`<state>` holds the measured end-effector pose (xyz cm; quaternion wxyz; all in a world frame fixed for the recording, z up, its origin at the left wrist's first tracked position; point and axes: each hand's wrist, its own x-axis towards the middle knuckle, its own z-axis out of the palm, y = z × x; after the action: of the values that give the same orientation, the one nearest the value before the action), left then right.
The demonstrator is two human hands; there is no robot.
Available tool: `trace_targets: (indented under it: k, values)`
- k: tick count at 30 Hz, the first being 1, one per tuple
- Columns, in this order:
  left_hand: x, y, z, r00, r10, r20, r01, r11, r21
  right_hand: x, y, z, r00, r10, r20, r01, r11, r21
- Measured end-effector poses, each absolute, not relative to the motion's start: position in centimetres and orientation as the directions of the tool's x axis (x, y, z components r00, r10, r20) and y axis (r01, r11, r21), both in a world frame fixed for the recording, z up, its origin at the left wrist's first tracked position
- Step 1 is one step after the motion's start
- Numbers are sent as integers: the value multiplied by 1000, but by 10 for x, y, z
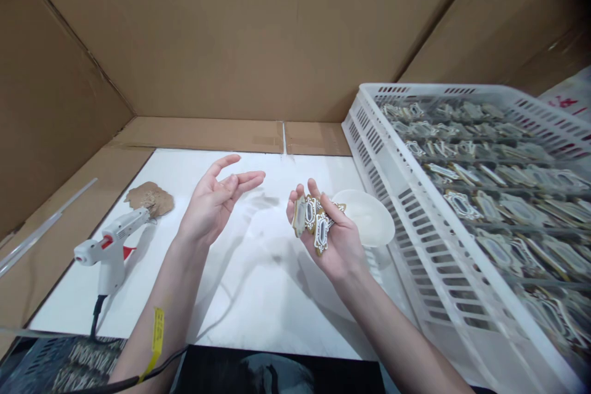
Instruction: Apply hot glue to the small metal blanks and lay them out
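My right hand [339, 240], palm up with curled fingers, cradles several small ornate frame-shaped pieces [322, 233] with white scrollwork and gold-coloured edges. They overlap one another in the palm. To the left, my left hand [217, 197] is raised over the white board, holding nothing that I can see. Its fingers are stretched out, one apart from the rest, and the thumb lies against the others. Beside my right hand stands a white round dish [369, 218], partly hidden by that hand.
A white glue gun [111, 252] rests at the left, its nozzle by a brown patch [150, 198]. A white plastic crate [415, 246] with rows of similar pieces fills the right side. Cardboard walls [249, 37] enclose the board [268, 295]. A black cable [168, 360] crosses near my left forearm.
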<state>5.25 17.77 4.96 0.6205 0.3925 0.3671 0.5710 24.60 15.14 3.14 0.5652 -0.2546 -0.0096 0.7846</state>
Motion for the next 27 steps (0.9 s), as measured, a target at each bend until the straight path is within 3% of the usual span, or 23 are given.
trace_targets:
  k: [6,12,20,27]
  values:
    - [52,179,49,63,998,29,-300,-9,954,245,152,33,-237,879,-413,-890,-367,-270]
    - [52,179,50,-58,990,132,-173,-141,975,245,151,36,-234,866,-442,-898,-367,-243]
    - [45,169,60,-5,964,267,9,-267,964,246,150,27,-272,897,-347,-900,-365,-237]
    - [33,143,87,10,986,167,127,-167,978,245,147,28,-295,887,-355,-904,-379,-196]
